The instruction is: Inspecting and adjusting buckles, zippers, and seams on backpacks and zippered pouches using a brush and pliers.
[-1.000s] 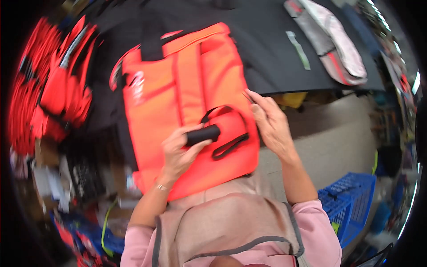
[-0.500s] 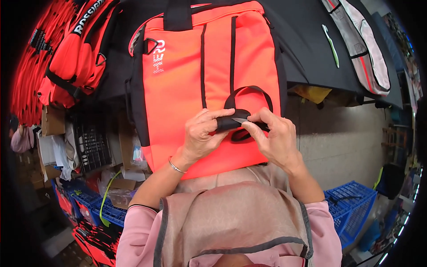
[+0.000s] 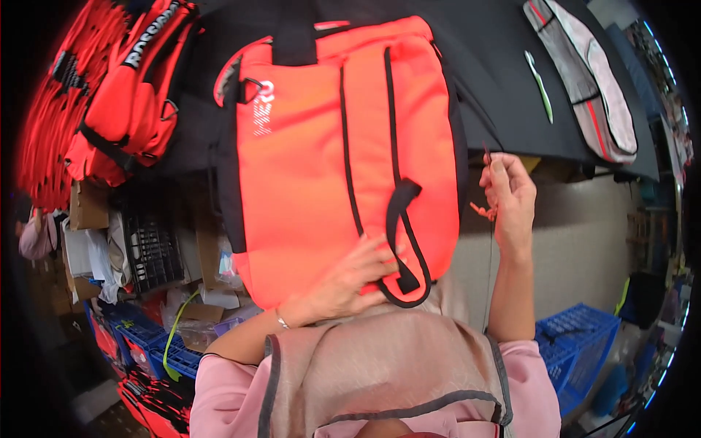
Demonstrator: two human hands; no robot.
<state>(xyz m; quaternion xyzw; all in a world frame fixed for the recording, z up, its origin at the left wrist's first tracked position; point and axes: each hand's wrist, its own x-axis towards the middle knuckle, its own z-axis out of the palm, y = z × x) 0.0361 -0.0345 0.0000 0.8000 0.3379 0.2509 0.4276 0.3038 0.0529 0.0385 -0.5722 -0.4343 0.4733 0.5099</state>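
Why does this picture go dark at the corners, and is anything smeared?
Head view: the wide fisheye image looks round, so corners fall to black and the red stack dims toward the rim; head view: the left hand is smeared, probably by motion; head view: the small reddish thing at the right hand is too soft to identify.

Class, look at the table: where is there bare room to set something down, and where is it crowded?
The black tabletop shows bare between the orange bag and the toothbrush. A narrower bare strip lies between the toothbrush and the gray case. The left side is crowded with red bags.
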